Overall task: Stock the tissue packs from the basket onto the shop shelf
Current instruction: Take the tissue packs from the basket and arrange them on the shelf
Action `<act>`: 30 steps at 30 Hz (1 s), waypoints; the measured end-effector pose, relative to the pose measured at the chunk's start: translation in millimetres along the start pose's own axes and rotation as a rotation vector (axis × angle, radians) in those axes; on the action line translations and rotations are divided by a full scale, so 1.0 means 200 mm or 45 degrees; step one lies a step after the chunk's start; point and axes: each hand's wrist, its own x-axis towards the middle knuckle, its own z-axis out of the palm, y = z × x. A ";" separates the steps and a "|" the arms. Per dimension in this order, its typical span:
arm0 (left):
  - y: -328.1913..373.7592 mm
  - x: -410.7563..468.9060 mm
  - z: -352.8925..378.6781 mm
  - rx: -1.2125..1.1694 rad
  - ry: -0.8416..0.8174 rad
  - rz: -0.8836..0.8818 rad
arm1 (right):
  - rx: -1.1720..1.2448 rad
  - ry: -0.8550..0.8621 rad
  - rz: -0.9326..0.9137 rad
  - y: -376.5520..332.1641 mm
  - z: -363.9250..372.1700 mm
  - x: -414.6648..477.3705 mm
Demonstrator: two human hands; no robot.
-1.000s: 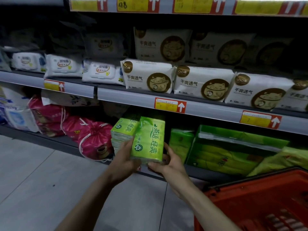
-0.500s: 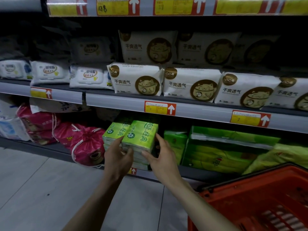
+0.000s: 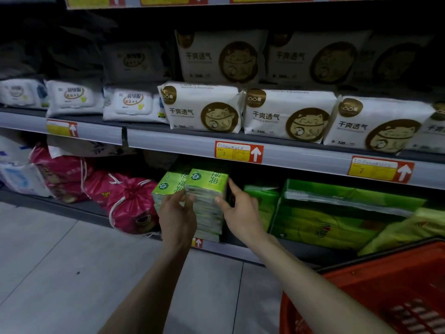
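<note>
**Green tissue pack stood on the bottom shelf, both hands on it**

I saw the green tissue pack (image 3: 207, 183) standing upright at the front of the bottom shelf (image 3: 301, 253), pressed against a matching green pack (image 3: 165, 186) on its left. To its right, past a dark gap, lay larger green tissue bundles (image 3: 325, 220). The left hand (image 3: 177, 218) gripped the pack's left front edge, fingers curled into the seam between the two packs. The right hand (image 3: 240, 213) held the other side, thumb on the front face and index finger stretched along the right wall; I could not see its other fingers.

Further left on the same shelf sat pink drawstring bags (image 3: 130, 201). The shelf above carried white cat-printed packs (image 3: 204, 109) and white wet-wipe packs (image 3: 132, 104), with a red and yellow price label (image 3: 238, 151) on its rail. The red basket (image 3: 361, 292) stood at lower right, just beside the right forearm; I could not make out its contents. Grey floor tiles (image 3: 60, 261) ran below the dim shelving.
</note>
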 end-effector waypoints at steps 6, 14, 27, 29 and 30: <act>-0.01 0.00 0.01 -0.085 -0.054 0.057 | -0.009 0.029 -0.025 0.04 0.02 -0.01; -0.05 -0.02 -0.06 -0.255 0.038 -0.094 | 0.403 -0.123 0.156 0.07 0.01 -0.03; -0.27 0.01 -0.09 -1.518 -0.504 -1.153 | 0.547 -0.449 0.438 0.25 0.28 -0.07; -0.23 0.01 -0.05 -1.492 -0.524 -1.116 | 0.533 -0.477 0.405 0.23 0.23 -0.06; -0.21 0.01 -0.03 -1.465 -0.519 -1.107 | 0.518 -0.505 0.414 0.19 0.20 -0.07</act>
